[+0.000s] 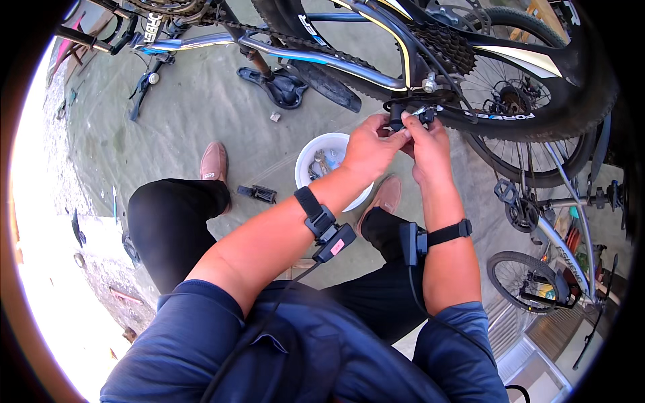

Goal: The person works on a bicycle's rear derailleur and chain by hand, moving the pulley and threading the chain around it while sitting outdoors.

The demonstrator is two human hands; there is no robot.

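Observation:
A bicycle stands upside down in front of me, its saddle (pixel 282 88) low by the floor. Close to the rear cassette (pixel 447 50) is a black part that looks like the rear derailleur (pixel 398 115). My left hand (pixel 371 149) closes on this part from the left, thumb and fingers pinched against it. From the right, my right hand (pixel 430 148) grips it too, its thumb near the left fingertips. Both hands partly cover the part, so any small piece or tool between the fingers is hidden. The chain (pixel 302 46) runs left from the cassette.
Below my hands stands a white bucket (pixel 329 138) with metal parts in it. A pedal (pixel 257 194) lies on the green floor sheet (pixel 178 111). The large rear wheel (pixel 571 107) is at upper right; another bicycle (pixel 557 235) is at right. Cables run from both wrist straps.

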